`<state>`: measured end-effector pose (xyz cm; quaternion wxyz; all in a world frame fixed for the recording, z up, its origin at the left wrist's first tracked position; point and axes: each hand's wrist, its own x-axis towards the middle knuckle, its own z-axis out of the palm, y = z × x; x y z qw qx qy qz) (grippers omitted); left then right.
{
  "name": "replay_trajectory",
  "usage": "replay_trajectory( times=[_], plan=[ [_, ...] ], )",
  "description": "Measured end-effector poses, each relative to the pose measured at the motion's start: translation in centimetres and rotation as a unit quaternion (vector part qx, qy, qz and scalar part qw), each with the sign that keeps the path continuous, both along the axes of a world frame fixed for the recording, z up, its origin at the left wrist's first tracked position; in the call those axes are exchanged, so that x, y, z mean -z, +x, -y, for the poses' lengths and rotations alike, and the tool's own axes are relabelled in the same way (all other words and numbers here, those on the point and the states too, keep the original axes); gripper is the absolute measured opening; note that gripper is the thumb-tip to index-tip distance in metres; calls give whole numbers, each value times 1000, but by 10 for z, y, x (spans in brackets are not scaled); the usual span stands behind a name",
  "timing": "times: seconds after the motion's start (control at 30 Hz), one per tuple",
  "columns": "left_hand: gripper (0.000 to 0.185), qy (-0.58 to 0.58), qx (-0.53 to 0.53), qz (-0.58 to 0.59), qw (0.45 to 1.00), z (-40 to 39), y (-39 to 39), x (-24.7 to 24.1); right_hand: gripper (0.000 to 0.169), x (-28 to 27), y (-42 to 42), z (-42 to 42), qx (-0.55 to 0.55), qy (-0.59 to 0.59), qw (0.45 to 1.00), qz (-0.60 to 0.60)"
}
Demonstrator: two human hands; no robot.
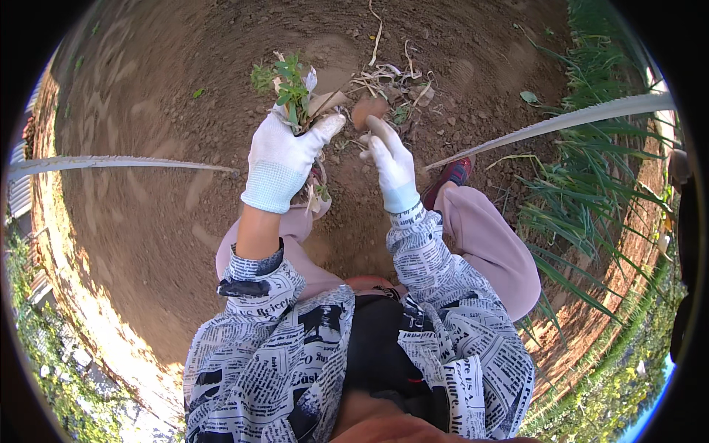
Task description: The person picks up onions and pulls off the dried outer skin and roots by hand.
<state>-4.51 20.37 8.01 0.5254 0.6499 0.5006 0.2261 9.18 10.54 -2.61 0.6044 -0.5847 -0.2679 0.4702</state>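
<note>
My left hand (285,149), in a white knit glove, is closed around a bunch of green weeds (293,91) mixed with dry, papery leaves (328,103). Some wilted stems (317,191) hang below that hand. To its right is my right hand (390,160), also gloved, with its fingers bent over the soil. Its index fingertip meets a blurred reddish-brown piece (368,109), perhaps a clod or a dry leaf; whether the fingers grip it I cannot tell. Just beyond lies a small heap of dry stalks and leaves (396,83) on the brown soil (354,232).
Rows of green onion-like plants (581,194) grow along the right side. A pale strip (122,162) crosses the view from the left, and another pale strip (554,126) from the right. My right shoe (457,174) rests on the soil near my right hand.
</note>
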Motion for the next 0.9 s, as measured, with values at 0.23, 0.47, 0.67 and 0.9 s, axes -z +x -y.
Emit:
replay_trajectory(
  times=[0.23, 0.47, 0.67, 0.9],
  plan=[
    [59, 46, 34, -105, 993, -13, -3, 20, 35, -49, -54, 6, -110, 127, 939, 299],
    [39, 54, -24, -38, 998, -8, -9, 14, 30, -20, -25, -4, -106, 81, 987, -91],
    [34, 16, -42, -65, 997, 5, -4, -6, 31, 194, 49, -7, 1, -376, 846, 379],
    [35, 28, -23, -50, 998, 3, 0, -9, 35, 277, 110, 0, -109, -507, 759, 394]
  ],
)
